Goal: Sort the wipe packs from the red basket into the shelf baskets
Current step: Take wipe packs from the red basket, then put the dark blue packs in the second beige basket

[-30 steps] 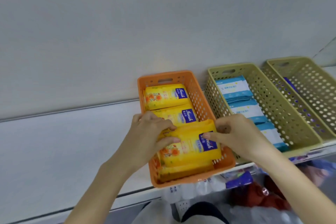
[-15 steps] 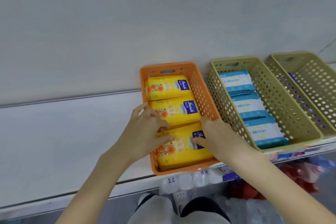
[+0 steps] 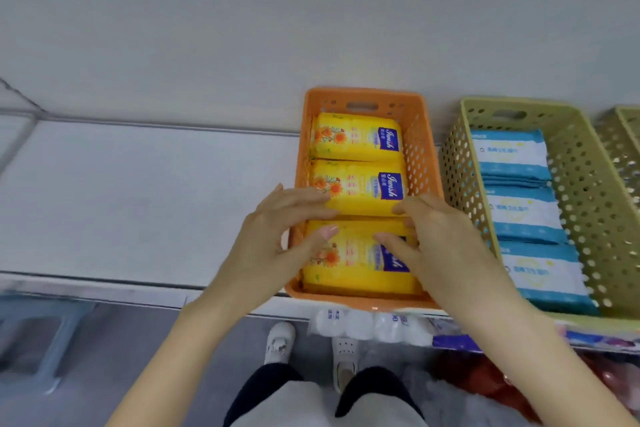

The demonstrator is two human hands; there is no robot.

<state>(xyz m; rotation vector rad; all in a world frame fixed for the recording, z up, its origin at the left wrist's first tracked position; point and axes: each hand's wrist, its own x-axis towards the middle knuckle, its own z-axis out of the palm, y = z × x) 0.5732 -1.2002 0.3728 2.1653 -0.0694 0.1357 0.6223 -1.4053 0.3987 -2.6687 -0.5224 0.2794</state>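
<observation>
An orange shelf basket (image 3: 420, 135) holds three yellow wipe packs in a row. The nearest yellow pack (image 3: 353, 263) lies flat at the basket's front end. My left hand (image 3: 273, 243) hovers over that pack's left side with relaxed, spread fingers, its fingertips near the middle pack (image 3: 360, 187). Over the pack's right side is my right hand (image 3: 440, 246), fingers loosely extended and touching the blue label. Neither hand grips anything. The red basket shows only as a blurred red shape (image 3: 485, 378) below the shelf.
An olive basket (image 3: 585, 191) to the right holds three blue-and-white wipe packs. A second olive basket (image 3: 623, 135) sits at the far right edge. The white shelf (image 3: 138, 201) stretches left of the orange basket. White rolls (image 3: 360, 322) lie below the shelf edge. My shoes stand on the grey floor.
The third yellow pack went down flat into the front of the orange basket. Both hands let go of it and now rest loosely above it.
</observation>
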